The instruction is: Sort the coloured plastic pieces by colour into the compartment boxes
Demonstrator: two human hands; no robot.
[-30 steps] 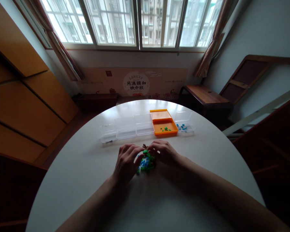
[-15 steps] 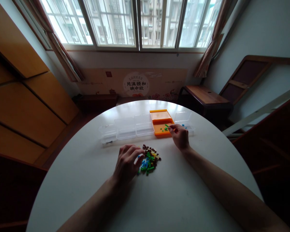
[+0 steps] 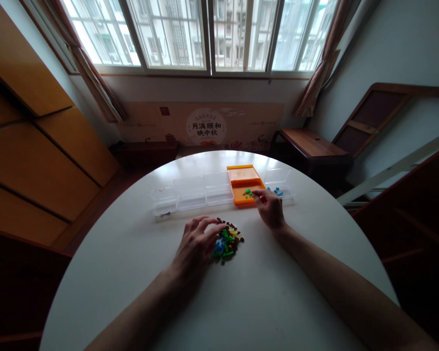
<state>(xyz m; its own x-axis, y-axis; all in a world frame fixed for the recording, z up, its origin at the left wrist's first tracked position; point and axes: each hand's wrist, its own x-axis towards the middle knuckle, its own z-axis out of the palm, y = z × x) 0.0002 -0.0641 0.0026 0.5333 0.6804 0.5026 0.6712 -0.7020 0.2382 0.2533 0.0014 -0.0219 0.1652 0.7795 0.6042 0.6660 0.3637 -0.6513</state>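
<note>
My left hand (image 3: pixel 194 240) rests over the left side of a pile of small toy bricks (image 3: pixel 228 243), green, blue, yellow and dark brown. Its fingers reach across the pile, somewhat spread, and no brick shows in them; the thumb is partly hidden. At the right edge of an open orange compartment (image 3: pixel 243 203) is my right hand (image 3: pixel 271 209), thumb and index finger closed together. Nothing shows between those fingertips. Several green bricks (image 3: pixel 248 193) lie inside the orange compartment, just left of the fingertips. Blue bricks (image 3: pixel 277 190) sit in a clear compartment (image 3: pixel 288 196), behind my right hand.
Clear plastic compartments with raised lids (image 3: pixel 191 199) run in a row left of the orange one. A small dark item (image 3: pixel 165 214) is at the leftmost one. All stand on a round white table (image 3: pixel 241 302). A wooden seat (image 3: pixel 309 144) is beyond its far right edge.
The green brick at my right fingertips has left them and lies in the orange compartment; that hand has shifted slightly back. My left fingers have stretched further right over the pile.
</note>
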